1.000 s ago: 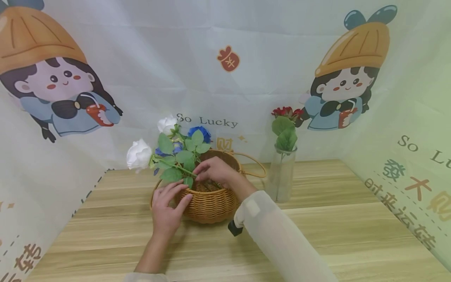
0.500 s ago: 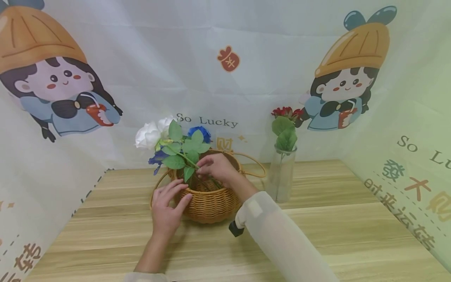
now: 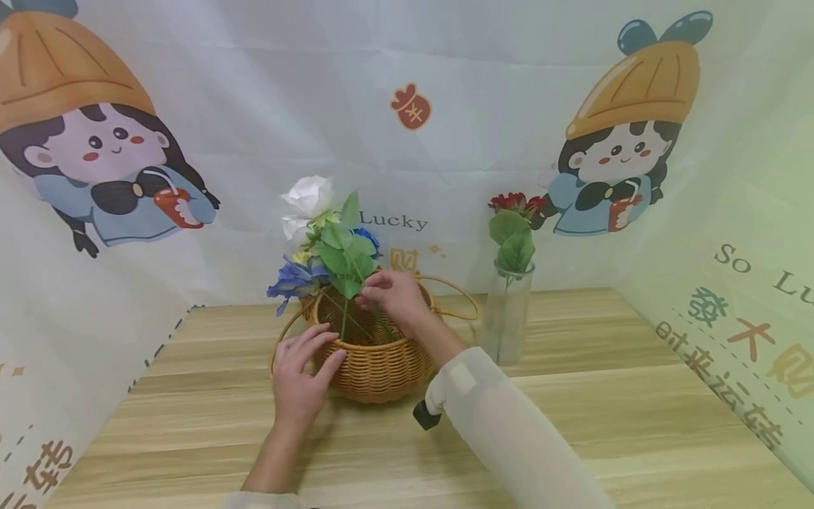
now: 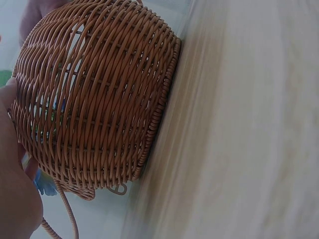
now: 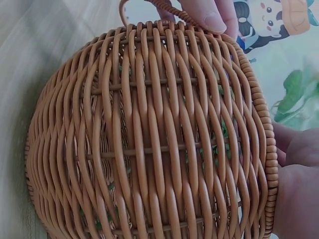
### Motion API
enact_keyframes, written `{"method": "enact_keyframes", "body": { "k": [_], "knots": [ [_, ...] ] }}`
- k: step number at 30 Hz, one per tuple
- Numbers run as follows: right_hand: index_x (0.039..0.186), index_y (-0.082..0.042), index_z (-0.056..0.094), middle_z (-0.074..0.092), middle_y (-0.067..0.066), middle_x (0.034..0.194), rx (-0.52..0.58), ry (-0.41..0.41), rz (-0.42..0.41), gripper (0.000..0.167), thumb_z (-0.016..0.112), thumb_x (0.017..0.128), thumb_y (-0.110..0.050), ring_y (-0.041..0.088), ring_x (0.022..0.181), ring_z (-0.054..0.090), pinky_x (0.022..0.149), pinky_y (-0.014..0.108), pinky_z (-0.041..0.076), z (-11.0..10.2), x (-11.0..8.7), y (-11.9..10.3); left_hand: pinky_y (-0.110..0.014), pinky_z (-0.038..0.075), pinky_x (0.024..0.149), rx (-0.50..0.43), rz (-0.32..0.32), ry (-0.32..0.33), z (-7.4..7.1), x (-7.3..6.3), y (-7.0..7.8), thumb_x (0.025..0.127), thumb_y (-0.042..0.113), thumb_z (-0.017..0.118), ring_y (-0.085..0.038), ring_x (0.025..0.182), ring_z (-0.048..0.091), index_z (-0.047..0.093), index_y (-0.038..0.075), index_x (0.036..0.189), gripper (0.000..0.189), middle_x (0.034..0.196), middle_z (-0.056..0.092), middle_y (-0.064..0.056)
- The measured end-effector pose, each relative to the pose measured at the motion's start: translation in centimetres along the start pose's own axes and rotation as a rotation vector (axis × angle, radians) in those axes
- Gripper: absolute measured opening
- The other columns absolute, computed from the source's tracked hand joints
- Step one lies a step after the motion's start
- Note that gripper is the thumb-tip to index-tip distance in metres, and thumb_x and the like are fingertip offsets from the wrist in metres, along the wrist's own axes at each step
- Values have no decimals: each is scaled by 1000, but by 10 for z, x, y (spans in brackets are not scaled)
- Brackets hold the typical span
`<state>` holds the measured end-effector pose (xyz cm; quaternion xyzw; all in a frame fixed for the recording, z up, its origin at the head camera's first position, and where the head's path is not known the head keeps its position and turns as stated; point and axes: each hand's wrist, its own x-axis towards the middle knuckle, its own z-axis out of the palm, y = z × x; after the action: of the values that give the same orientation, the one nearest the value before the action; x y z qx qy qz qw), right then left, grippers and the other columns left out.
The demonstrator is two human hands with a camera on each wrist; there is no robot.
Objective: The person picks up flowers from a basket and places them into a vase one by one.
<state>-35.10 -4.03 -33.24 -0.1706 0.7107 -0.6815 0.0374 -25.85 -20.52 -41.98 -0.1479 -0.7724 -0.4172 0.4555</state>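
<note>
A round wicker basket [image 3: 381, 371] stands on the table with artificial flowers in it. My left hand [image 3: 302, 371] holds its near left rim, the thumb on the outer wall. Over the opening, my right hand [image 3: 394, 300] pinches the green stem of a white rose [image 3: 309, 196], whose bloom leans up and left. That stem's lower end reaches down into the basket, and its leaves [image 3: 337, 247] overlap the other flowers. A blue flower [image 3: 295, 276] hangs over the left rim; another blue bloom [image 3: 369, 242] shows partly behind the leaves. A second white bloom [image 3: 295, 227] is mostly hidden.
To the right, a clear glass vase [image 3: 506, 318] holds red flowers [image 3: 516, 203] with green leaves. A wicker handle [image 3: 461, 290] sticks out at the basket's right, close to the vase. A printed cloth [image 3: 483, 127] hangs behind the wooden table [image 3: 572, 410].
The white rose has swung up and to the right, its stem now steeper. My right hand has shifted slightly with it, while my left hand has stayed on the rim.
</note>
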Motion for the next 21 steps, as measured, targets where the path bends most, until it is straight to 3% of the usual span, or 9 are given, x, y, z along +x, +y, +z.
{"method": "enact_keyframes", "body": {
  "k": [6,15,21],
  "knots": [
    [99,-2,70,68,6,102,-176,135,-59,10,68,91,-8,21,100,60,86,34,49,0,-1,-2,-26,33,84,5,12,10,-1,-1,0,76,8,82,-20,97,51,75,11,100,25,116,69,-4],
    [99,-6,72,69,4,93,-233,182,-128,13,72,89,-13,18,87,61,75,31,50,2,-4,-6,-27,33,84,-4,-3,8,-2,-1,0,76,8,82,-21,98,50,75,10,100,25,116,68,-5],
    [98,-8,74,70,2,94,-277,225,-144,13,74,88,-16,17,87,63,77,32,51,1,-6,-10,-28,33,84,-3,-6,-1,-2,-1,-1,76,8,82,-21,98,50,75,10,100,25,117,68,-5]
  ]
}}
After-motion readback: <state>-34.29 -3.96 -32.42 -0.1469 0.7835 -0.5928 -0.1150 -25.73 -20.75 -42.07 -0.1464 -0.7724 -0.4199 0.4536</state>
